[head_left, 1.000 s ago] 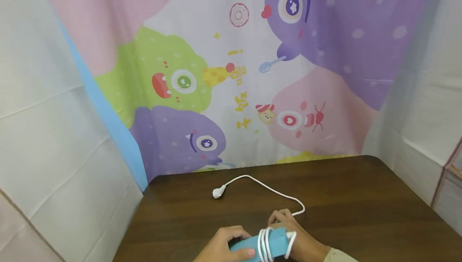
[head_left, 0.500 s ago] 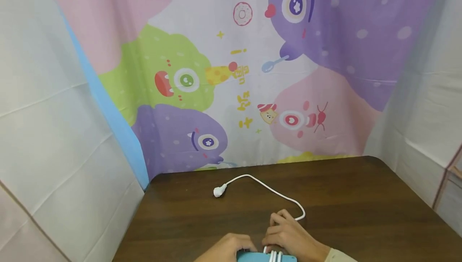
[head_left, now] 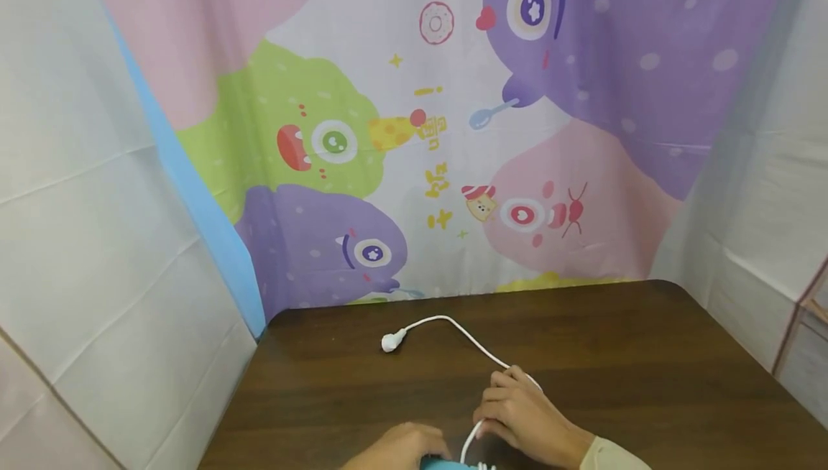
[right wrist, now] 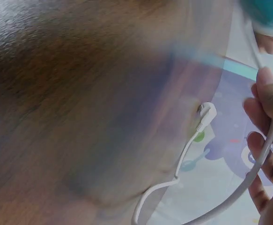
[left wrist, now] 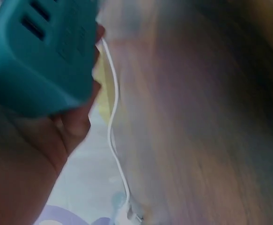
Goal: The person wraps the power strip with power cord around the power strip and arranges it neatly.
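Observation:
At the bottom edge of the head view my left hand [head_left: 401,447] grips a teal power strip [head_left: 445,464], mostly cut off there. The left wrist view shows the strip's end close up, with dark slots in its face. A few turns of white cord [head_left: 469,441] wrap the strip. My right hand [head_left: 525,416] pinches this cord between thumb and fingers, a short way right of the strip. Beyond the right hand the cord curves across the table to a white plug [head_left: 392,341], which lies on the tabletop.
The dark brown wooden table [head_left: 621,341] has rounded far corners. Behind it hangs a curtain [head_left: 446,254] printed with cartoon monsters. Pale cloth panels [head_left: 116,254] stand at the left and right sides.
The power strip has dropped lower, mostly out of the head view. My right hand now holds the cord, and a length of it stretches between that hand and the strip. The plug has stayed put.

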Motion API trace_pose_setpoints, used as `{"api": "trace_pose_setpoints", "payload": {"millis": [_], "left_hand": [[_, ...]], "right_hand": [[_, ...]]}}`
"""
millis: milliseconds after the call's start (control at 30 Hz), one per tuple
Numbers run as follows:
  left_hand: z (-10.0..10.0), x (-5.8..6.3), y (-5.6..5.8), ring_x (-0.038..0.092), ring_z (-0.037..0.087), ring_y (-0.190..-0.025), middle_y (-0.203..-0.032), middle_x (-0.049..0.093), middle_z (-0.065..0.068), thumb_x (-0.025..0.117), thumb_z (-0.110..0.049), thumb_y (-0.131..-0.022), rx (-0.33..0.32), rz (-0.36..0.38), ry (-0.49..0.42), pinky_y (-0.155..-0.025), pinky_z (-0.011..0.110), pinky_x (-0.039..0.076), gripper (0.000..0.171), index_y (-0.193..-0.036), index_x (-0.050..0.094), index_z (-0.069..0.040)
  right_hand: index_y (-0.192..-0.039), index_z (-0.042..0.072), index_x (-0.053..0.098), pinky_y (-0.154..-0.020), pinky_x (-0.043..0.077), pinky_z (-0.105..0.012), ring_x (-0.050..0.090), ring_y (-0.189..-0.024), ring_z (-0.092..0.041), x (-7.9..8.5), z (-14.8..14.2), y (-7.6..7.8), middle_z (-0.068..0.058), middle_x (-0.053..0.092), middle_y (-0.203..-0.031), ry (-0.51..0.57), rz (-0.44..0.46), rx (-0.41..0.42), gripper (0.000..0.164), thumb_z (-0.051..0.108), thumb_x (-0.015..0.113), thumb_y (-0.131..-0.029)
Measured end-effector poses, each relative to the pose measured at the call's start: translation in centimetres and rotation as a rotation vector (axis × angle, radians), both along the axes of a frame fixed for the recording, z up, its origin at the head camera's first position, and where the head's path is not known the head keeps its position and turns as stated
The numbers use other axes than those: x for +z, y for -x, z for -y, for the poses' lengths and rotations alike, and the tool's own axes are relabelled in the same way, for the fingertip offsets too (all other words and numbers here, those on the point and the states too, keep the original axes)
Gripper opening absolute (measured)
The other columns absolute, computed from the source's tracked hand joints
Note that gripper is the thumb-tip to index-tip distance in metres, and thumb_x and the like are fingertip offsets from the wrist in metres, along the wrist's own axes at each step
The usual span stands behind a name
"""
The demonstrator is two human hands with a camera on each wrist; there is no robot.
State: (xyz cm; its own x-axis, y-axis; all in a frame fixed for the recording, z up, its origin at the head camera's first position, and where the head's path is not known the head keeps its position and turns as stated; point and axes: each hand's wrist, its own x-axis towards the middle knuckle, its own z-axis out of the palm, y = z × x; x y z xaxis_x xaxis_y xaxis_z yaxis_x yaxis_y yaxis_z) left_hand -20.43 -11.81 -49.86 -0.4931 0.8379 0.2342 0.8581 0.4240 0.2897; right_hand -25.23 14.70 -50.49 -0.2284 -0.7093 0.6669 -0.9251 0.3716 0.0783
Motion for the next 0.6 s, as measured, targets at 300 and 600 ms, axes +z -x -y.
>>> {"api": "trace_pose_setpoints", "payload": {"millis": [300,600], "left_hand": [[-0.6,-0.8,-0.8,0.057,-0.002,-0.075,-0.082,0.063,-0.017,0.085,-0.034,-0.073,0.403,0.048,0.079,-0.061,0.021,0.047,0.022,-0.088,0.076,-0.021],[-1.2,-0.2,-0.6,0.050,0.003,-0.069,-0.081,0.058,-0.015,0.074,-0.072,-0.079,0.630,0.257,-0.024,-0.056,0.028,0.042,0.055,-0.090,0.075,-0.017]], "right_hand": [[-0.083,0.026,0.072,-0.078,0.037,-0.027,0.048,-0.078,-0.004,0.7,0.3,-0.4,0.018,0.057,-0.079,0.048,0.049,-0.049,0.012,0.036,0.079,-0.084],[-0.086,0.027,0.073,-0.074,0.037,-0.022,0.048,-0.076,0.000,1.8,0.8,-1.2,0.020,0.058,-0.082,0.126,0.090,-0.038,0.011,0.025,0.084,-0.085]]}}
